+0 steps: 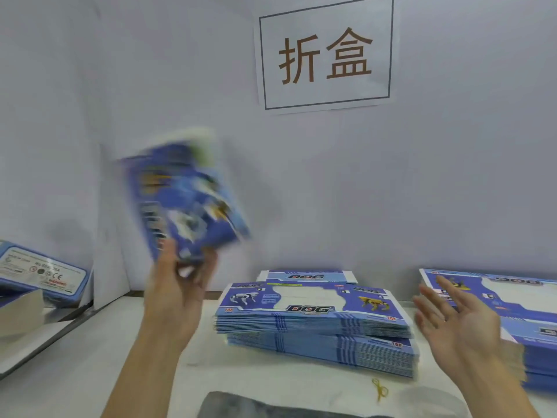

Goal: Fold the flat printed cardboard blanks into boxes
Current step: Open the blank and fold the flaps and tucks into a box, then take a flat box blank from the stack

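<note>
My left hand (177, 285) grips the lower end of a blue printed box (184, 200), raised above the table at centre left and blurred by motion. My right hand (452, 318) hovers open at the right, fingers spread, holding nothing, above the near edge of a stack of flat blanks. A tall stack of flat blue "DOG" blanks (313, 324) lies on the table between my hands. A second stack of blanks (518, 300) lies at the far right.
A finished blue box (42, 274) lies at the left edge on top of other boxes. A white table (90, 372) carries everything. A yellow rubber band (379, 387) lies near the front. A dark cloth (256, 407) sits at the bottom edge. A paper sign (327, 52) hangs on the wall.
</note>
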{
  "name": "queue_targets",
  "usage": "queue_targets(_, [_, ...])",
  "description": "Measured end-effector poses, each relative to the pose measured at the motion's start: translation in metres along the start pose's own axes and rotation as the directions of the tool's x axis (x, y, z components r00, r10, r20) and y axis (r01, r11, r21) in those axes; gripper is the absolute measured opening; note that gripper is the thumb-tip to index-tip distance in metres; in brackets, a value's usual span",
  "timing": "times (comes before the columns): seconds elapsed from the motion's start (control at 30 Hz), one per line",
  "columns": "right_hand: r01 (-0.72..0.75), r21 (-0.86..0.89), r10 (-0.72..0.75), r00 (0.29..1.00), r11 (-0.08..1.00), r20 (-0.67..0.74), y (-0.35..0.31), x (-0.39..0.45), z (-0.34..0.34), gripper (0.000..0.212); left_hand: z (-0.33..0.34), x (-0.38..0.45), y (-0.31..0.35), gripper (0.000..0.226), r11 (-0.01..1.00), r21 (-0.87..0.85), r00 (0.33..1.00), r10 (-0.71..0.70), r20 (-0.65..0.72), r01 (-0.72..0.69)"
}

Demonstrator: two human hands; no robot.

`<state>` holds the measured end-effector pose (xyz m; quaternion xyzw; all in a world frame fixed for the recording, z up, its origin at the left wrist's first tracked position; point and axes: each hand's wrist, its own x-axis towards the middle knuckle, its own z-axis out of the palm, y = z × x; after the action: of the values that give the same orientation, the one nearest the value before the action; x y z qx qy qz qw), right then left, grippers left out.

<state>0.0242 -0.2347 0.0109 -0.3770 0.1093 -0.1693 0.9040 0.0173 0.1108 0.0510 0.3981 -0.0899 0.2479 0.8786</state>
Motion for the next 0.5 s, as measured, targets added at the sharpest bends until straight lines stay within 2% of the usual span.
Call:
queue_targets(0.03, [0.006, -0.015, -0.006, 1.0, 1.0, 0.007, 0.001, 0.0, 0.001, 0.037, -0.002, 0.004, 0.004, 0.035, 0.996, -0.068, 0.997, 0.055, -0.059, -0.059])
queue_targets(0.1, [0.021, -0.066, -0.02, 1.0, 0.998, 0.02, 0.005, 0.0, 0.003, 0.032, -0.011, 0.008, 0.003, 0.037, 1.0, -0.001, 0.997, 0.007, -0.071, -0.007])
queue_targets(0.17, [0.048, -0.174, -0.042, 0.998, 0.984, 0.038, 0.009, 0.0, 0.005, 0.026, -0.02, 0.006, -0.01, 0.049, 0.963, 0.259, 0.997, -0.066, -0.036, 0.073])
queue_targets(0.2, [0.07, -0.247, -0.06, 0.997, 0.966, 0.05, 0.011, 0.002, 0.006, 0.025, -0.019, 0.003, -0.019, 0.054, 0.883, 0.466, 0.997, -0.073, 0.004, 0.063])
queue_targets(0.27, [0.115, -0.39, -0.092, 0.993, 0.914, 0.076, 0.016, 0.005, 0.007, 0.026, -0.014, -0.004, -0.042, 0.051, 0.558, 0.826, 0.982, -0.102, 0.16, -0.076])
queue_targets(0.3, [0.134, -0.447, -0.105, 0.99, 0.885, 0.09, 0.019, 0.007, 0.007, 0.026, -0.012, -0.008, -0.056, 0.051, 0.395, 0.904, 0.957, -0.159, 0.244, -0.165])
queue_targets(0.37, [0.162, -0.531, -0.117, 0.986, 0.832, 0.117, 0.025, 0.009, 0.008, 0.026, -0.01, -0.018, -0.088, 0.061, 0.112, 0.952, 0.897, -0.321, 0.305, -0.283])
queue_targets(0.43, [0.186, -0.584, -0.128, 0.982, 0.79, 0.139, 0.032, 0.01, 0.009, 0.028, -0.01, -0.025, -0.111, 0.061, -0.192, 0.91, 0.899, -0.325, 0.294, -0.367])
queue_targets(0.47, [0.198, -0.607, -0.133, 0.98, 0.77, 0.151, 0.035, 0.01, 0.009, 0.03, -0.009, -0.026, -0.115, 0.057, -0.268, 0.887, 0.91, -0.284, 0.302, -0.378])
queue_targets(0.5, [0.211, -0.624, -0.139, 0.977, 0.752, 0.163, 0.037, 0.009, 0.01, 0.03, -0.008, -0.025, -0.116, 0.052, -0.279, 0.885, 0.92, -0.235, 0.315, -0.374])
